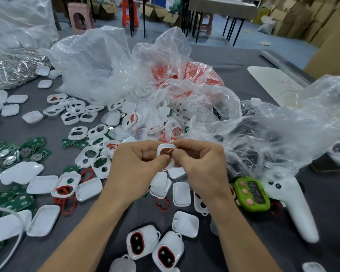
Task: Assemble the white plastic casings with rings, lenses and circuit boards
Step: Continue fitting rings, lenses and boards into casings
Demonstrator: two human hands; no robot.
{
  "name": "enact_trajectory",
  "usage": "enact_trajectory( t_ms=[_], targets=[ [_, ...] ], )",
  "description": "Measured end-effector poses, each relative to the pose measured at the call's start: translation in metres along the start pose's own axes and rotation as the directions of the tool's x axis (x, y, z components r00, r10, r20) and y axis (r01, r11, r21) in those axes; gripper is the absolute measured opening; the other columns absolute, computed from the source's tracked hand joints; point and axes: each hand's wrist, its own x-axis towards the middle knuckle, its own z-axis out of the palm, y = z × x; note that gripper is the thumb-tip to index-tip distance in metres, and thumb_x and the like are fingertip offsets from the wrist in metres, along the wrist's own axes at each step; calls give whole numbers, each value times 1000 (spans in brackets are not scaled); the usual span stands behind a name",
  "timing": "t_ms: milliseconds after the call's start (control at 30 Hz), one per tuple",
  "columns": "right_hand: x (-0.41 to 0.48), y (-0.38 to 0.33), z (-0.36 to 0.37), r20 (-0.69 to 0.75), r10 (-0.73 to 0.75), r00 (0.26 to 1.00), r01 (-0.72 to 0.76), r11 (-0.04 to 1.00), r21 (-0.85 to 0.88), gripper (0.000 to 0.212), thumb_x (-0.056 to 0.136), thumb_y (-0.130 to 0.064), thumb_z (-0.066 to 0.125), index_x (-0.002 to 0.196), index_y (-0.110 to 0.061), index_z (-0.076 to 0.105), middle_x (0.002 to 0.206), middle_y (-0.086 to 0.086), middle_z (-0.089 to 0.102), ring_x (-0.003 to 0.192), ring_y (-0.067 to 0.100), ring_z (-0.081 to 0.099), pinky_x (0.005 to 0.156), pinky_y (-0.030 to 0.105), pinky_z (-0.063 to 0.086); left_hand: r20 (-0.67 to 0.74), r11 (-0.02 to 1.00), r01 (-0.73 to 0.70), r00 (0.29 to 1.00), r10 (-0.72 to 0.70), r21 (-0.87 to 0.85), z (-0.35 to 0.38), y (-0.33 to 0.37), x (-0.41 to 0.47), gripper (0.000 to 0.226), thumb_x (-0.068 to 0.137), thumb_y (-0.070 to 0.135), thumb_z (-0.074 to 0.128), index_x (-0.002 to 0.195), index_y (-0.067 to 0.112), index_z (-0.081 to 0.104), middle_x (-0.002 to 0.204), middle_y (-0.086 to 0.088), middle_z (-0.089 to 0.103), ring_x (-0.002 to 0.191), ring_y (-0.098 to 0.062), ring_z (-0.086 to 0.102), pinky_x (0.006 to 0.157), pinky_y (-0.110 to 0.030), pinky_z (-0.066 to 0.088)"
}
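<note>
Above the gray table (pixel 234 91), left hand (pixel 134 167) and right hand (pixel 200 165) both pinch one white casing (pixel 166 154), so press its red ring (pixel 165 152) gently all around until flat.

A factory assembly workshop: bulk bags of parts (pixel 110 61) on a grey worktable (pixel 234 61), stacked cardboard cartons (pixel 310 18) behind
</note>
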Motion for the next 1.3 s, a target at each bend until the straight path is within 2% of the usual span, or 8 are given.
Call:
enact_trajectory(
  t_ms=[200,333,500,667,800,900,1100,1300],
  targets=[
    [0,0,6,41,4,999,-4,1000,11,30,76,-13,78,80,-42,81,80,-7,79,77,14,77,73,29,62,-94,996,62,994,-56,62,3,-1,1,34,84,-1,77,82,33,81,74,5,78,69,-7,74,59,-18,55],
    [1,2,13,32,18,999,-21,995,94,21,85,-11,77,90,-31,83,85,-1,80,82,20,78,78,39,64,-164,989,10,986,15,151,0,3,-2,20,80,28,77,95,41,81,76,12,78,75,-10,76,71,-34,62],
    [-3,1,14,37,32,999,-37,986,165,29,92,0,71,84,-25,83,73,4,78,59,13,69,60,22,57,-77,985,-20,996,34,173,-10,8,-3,18,76,57,74,92,51,79,82,10,78,79,-14,73,78,-46,60],
    [-4,-1,12,44,105,993,-113,961,253,22,88,2,74,79,-17,82,67,8,75,52,15,67,54,22,55,19,990,131,991,-130,-60,-8,6,2,36,78,38,83,112,30,78,94,12,79,88,0,73,77,-13,53],
    [-9,5,15,-9,-42,999,41,997,-68,21,84,-16,82,77,-36,81,62,-4,73,51,7,63,49,26,50,158,973,181,975,-158,-144,-11,6,1,28,77,26,83,104,22,81,89,-2,80,76,-10,75,64,-16,55],
    [-12,8,17,-87,-187,978,142,916,-375,10,83,-23,81,79,-31,76,62,-11,70,55,10,64,58,33,54,-124,979,147,978,-165,-143,-26,3,9,20,80,3,83,90,20,81,77,-1,78,57,-6,65,52,-17,49],
    [-33,-5,35,335,-195,922,338,828,-448,5,76,-29,84,80,-28,81,63,-14,63,63,2,54,58,9,38,-396,781,83,825,-402,-620,-64,-2,27,10,96,-2,64,103,3,69,81,-7,76,76,-18,76,64,-24,60],
    [-47,-5,71,610,-109,785,537,611,-582,19,75,-39,81,91,-29,80,78,-7,66,89,12,51,78,33,45,-275,837,275,857,-437,-473,-63,0,26,10,95,10,63,90,14,70,71,2,73,36,-2,34,33,-11,25]
  ],
)
